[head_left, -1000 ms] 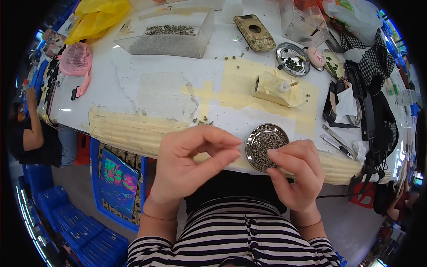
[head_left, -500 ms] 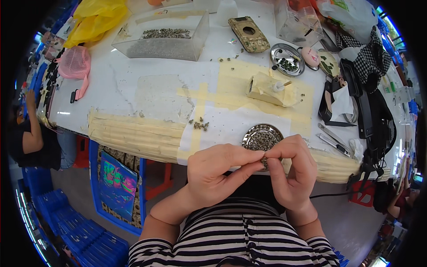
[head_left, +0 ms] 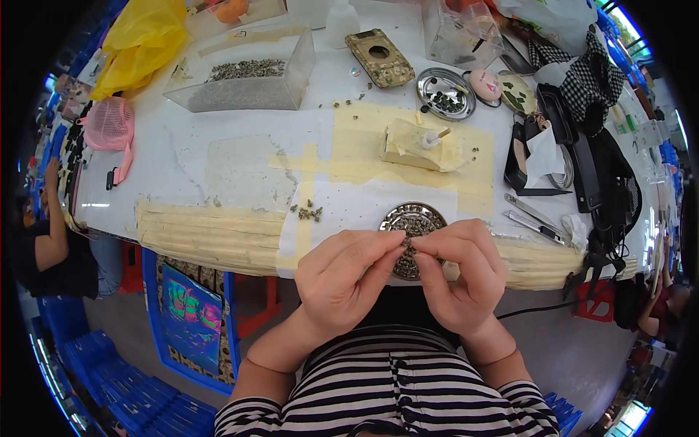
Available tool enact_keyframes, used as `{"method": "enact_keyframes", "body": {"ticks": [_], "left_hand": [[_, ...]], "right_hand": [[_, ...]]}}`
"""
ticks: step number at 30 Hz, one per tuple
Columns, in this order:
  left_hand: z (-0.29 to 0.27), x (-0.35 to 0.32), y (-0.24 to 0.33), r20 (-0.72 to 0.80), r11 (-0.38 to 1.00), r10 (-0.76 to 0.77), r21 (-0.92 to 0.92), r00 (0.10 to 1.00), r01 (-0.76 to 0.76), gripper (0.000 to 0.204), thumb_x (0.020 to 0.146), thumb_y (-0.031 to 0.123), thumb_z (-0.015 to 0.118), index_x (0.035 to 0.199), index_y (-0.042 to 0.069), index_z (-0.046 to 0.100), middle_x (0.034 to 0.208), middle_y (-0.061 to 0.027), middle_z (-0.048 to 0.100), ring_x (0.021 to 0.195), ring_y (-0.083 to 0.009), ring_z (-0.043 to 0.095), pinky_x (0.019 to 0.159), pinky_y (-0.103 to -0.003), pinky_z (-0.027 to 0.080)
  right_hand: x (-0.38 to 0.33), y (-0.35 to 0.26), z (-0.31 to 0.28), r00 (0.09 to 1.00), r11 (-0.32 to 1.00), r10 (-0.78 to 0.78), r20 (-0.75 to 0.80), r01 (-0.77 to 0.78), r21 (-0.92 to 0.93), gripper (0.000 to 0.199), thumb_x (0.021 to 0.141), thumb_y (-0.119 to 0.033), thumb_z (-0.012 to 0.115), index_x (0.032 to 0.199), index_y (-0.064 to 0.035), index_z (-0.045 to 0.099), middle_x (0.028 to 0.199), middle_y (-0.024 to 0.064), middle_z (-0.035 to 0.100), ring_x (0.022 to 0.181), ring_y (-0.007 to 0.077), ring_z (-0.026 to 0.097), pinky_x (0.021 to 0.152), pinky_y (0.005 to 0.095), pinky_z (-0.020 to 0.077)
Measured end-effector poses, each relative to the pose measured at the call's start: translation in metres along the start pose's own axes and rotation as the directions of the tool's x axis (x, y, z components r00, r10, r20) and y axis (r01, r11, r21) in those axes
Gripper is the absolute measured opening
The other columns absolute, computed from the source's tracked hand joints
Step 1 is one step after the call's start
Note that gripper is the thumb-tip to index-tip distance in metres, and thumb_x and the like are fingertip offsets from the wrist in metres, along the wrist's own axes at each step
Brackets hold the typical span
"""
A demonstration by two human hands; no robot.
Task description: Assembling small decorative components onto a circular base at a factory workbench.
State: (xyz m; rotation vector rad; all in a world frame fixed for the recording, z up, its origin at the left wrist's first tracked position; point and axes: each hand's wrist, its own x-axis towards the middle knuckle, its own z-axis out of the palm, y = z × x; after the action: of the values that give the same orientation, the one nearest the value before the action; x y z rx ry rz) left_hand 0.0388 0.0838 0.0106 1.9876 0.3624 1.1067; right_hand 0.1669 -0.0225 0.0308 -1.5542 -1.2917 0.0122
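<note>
Over the near side of a round metal dish (head_left: 386, 216), both hands come close together with thumb and forefinger pinched. Between the fingertips shows a tiny grey-brown part (head_left: 409, 243), too small to name more exactly. My left hand (head_left: 342, 273) pinches it from the left and my right hand (head_left: 466, 273) from the right. Many similar small parts (head_left: 413, 221) fill the dish, which my fingers partly cover. A few more loose parts (head_left: 309, 212) lie on white paper left of the dish.
Beyond the dish stands a tape-covered block (head_left: 408, 149) with a white nozzle. A clear bin (head_left: 240, 95) of parts, a camouflage tank-hull shell (head_left: 378, 58) and a metal plate (head_left: 445, 95) with green pieces lie farther off. Tweezers (head_left: 535, 208) and a cutter knife (head_left: 535, 227) are at right.
The view has shifted, so the table things appear a little farther left. My fingertips have parted slightly, and the tiny part between them shows more.
</note>
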Motion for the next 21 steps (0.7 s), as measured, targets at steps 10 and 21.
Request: {"method": "enact_keyframes", "body": {"ticks": [10,21], "left_hand": [[0.0013,-0.0011,-0.0029,-0.012,1.0,-0.016,-0.004,1.0,0.016,0.021,0.079,-0.006,0.075,0.1,-0.001,0.072,0.081,-0.0122,0.07,0.067,-0.0199,0.066,0.058,-0.027,0.052],[0.0004,-0.0021,-0.0023,-0.008,0.998,0.044,-0.053,0.999,-0.045,0.024,0.078,-0.007,0.075,0.101,0.0,0.072,0.087,-0.0113,0.07,0.072,-0.0196,0.066,0.061,-0.027,0.053]], "right_hand": [[-0.0006,0.0009,0.0001,1.0,1.0,-0.01,0.012,0.01,0.001,0.023,0.071,0.006,0.077,0.092,-0.0013,0.072,0.082,0.0081,0.069,0.071,0.0213,0.064,0.062,0.0299,0.0491],[0.0007,-0.0011,-0.0054,0.973,0.946,0.2,0.117,-0.223,0.236,0.011,0.08,0.003,0.073,0.09,0.0022,0.069,0.082,0.0094,0.068,0.07,0.0162,0.065,0.061,0.0253,0.0506]]}}
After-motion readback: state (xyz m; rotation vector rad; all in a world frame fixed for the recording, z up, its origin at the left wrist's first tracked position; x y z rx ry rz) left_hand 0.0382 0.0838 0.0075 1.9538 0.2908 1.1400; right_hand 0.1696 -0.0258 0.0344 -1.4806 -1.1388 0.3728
